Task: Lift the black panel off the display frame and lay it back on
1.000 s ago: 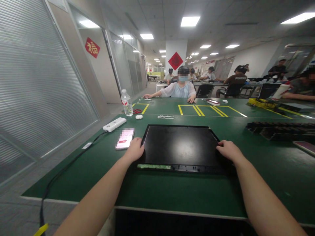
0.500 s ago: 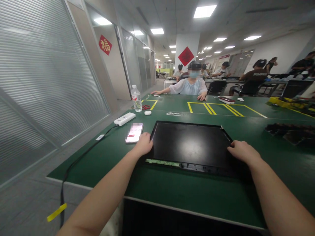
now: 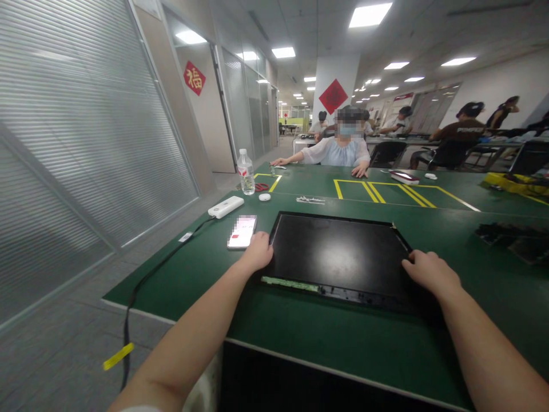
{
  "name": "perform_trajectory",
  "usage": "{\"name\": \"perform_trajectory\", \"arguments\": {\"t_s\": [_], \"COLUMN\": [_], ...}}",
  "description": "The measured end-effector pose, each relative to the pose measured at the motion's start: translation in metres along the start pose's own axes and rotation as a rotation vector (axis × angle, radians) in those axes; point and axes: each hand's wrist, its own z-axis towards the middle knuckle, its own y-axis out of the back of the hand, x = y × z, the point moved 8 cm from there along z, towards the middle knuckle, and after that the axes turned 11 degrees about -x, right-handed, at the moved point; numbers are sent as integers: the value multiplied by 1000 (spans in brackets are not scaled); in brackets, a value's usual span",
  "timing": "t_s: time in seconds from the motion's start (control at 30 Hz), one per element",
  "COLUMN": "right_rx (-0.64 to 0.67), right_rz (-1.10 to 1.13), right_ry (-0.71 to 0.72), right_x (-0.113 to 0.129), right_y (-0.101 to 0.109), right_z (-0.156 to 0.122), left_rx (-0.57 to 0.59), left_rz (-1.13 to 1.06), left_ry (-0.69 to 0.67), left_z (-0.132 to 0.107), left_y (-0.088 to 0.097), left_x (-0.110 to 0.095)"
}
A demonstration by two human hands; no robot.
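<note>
A black display panel (image 3: pixel 338 246) with a thin dark frame lies before me, close over the green table. A green circuit board strip (image 3: pixel 289 284) runs along the left part of its near edge. My left hand (image 3: pixel 259 250) grips the panel's left edge, its fingertips partly hidden. On the opposite side my right hand (image 3: pixel 431 273) is closed on the right edge, thumb on top and other fingers out of sight beneath. A lit phone (image 3: pixel 242 232) lies just left of my left hand.
Left of the panel are a white power bank (image 3: pixel 226 206) with a black cable, a white earbud case (image 3: pixel 265 197) and a water bottle (image 3: pixel 246 173). Small pale strips (image 3: pixel 310 200) lie beyond it. Dark parts (image 3: pixel 514 240) lie right. A person (image 3: pixel 337 150) sits opposite.
The whole scene has shifted slightly to the right in view as the camera turned a little left. Both hands keep their hold on the display panel, with no clear movement of it on the table.
</note>
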Motion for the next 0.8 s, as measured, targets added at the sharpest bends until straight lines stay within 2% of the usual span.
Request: {"name": "perform_trajectory", "arguments": {"t_s": [0.23, 0.5, 0.63, 0.77, 0.8], "right_rx": [-1, 20, 58, 59, 52], "right_rz": [-37, -44, -40, -28, -19], "right_ry": [-9, -111, -133, -113, -110], "right_x": [6, 11, 11, 8, 6], "right_y": [2, 6, 5, 3, 3], "right_z": [-1, -4, -5, 0, 1], "left_rx": [-11, -49, -67, -95, -92], "left_rz": [-6, -47, -179, -358, -466], "left_ry": [-10, -19, 20, 48, 104], "left_z": [-2, -3, 0, 1, 0], "left_y": [-1, 0, 3, 14, 16], "left_x": [0, 2, 9, 7, 8]}}
